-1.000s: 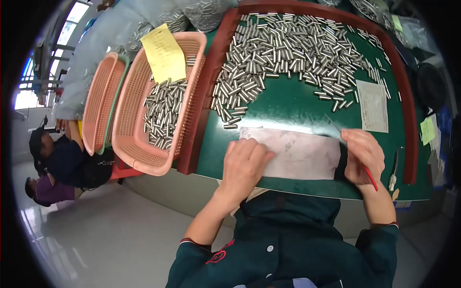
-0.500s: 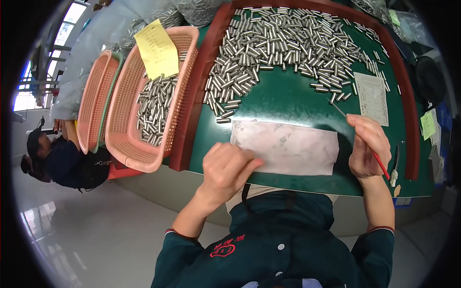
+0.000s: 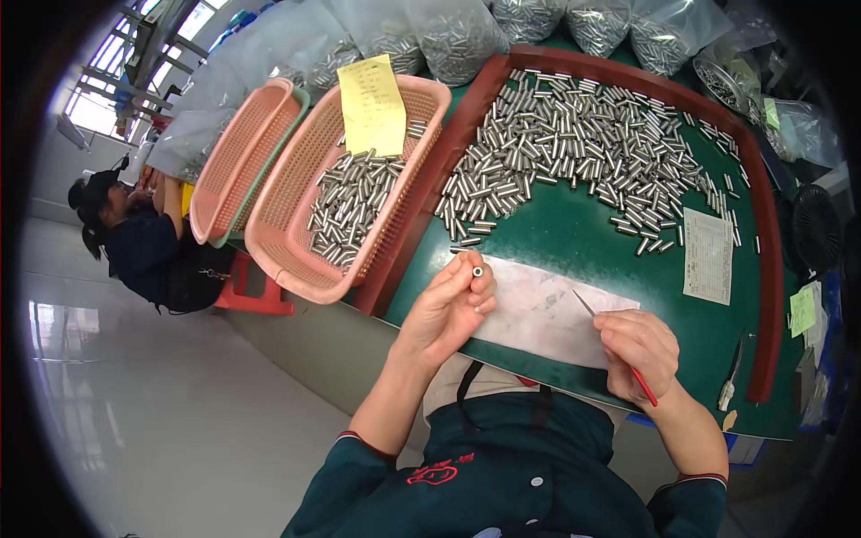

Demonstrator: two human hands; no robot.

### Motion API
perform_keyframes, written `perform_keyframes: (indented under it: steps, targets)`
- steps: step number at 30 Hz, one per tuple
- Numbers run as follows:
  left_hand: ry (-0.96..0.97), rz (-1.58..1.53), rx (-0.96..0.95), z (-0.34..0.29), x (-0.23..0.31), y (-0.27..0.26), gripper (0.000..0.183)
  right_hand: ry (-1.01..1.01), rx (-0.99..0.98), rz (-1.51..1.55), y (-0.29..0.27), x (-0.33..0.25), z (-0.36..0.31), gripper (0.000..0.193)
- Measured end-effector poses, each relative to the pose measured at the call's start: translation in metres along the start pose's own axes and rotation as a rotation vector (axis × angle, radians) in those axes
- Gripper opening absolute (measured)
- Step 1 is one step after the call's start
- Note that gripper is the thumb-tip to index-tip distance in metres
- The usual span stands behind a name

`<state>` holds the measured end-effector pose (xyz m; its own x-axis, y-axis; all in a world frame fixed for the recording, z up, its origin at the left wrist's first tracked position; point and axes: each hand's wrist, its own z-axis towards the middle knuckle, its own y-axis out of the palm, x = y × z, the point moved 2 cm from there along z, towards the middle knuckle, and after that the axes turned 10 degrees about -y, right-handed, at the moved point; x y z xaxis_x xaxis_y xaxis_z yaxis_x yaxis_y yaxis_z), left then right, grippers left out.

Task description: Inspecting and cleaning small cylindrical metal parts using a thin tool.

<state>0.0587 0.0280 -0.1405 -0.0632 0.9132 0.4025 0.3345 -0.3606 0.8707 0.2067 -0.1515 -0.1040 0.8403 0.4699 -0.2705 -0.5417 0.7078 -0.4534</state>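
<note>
Co-worker [image 3: 148, 238] in dark clothing and a dark cap at the far left, beside a red plastic stool [image 3: 260, 307]. Next, nested pink and green perforated plastic baskets [image 3: 238, 148], then a larger pink perforated plastic basket [image 3: 278, 220] with short silver metal cylinders [image 3: 354, 211] inside and a yellow handwritten paper slip [image 3: 372, 103] above them. Behind, clear plastic bags [image 3: 457, 45] full of similar silver pieces. Then a dark red frame [image 3: 401, 264] around part of the green surface [image 3: 583, 229]. Left hand [image 3: 448, 314] raised near the surface's front edge, fingers pinching one hollow silver metal cylinder [image 3: 477, 272], its open end toward the camera. To the right, a flat whitish rectangular cloth [image 3: 529, 309], with a wide heap of loose silver cylinders [image 3: 574, 134] beyond it. Right hand [image 3: 641, 350] at the cloth's right end, fingers closed around a slim red-handled tool [image 3: 644, 387] with a pointed metal tip directed left. Farther right, a white printed paper sheet [image 3: 708, 255] lying flat, then a round black fan-like object [image 3: 814, 230] outside the frame
</note>
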Motion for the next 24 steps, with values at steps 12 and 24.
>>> perform_keyframes:
  steps: [12, 24]
  targets:
    - [0.034, -0.017, 0.023, 0.0002, -0.0032, -0.0004, 0.009, 0.027, 0.039, -0.010, -0.0019, 0.0002, 0.0012, 0.022]
    - [0.019, -0.123, 0.058, 0.0011, -0.0036, 0.0004, 0.016, 0.016, 0.049, -0.009, -0.0002, -0.0047, 0.0017, 0.024]
